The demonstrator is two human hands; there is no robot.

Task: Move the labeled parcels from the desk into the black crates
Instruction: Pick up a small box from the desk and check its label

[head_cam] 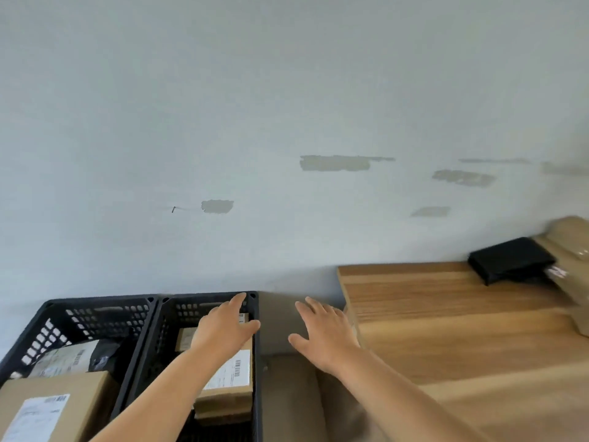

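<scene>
Empty-handed over the crates, parcels stowed.
Left hand [223, 327] spread above right crate [255, 346]; right hand [322, 333] open, probably heading worktop-ward [446, 314] (parcels [570, 247] remain, blurred).

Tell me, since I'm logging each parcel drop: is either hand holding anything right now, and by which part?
Nothing is held. The left hand is spread open above the parcels in the right crate; the right hand is open in the gap beside the desk.

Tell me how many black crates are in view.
2. The left crate and the right crate stand side by side against the wall, left of the desk. Both hold parcels.
</scene>
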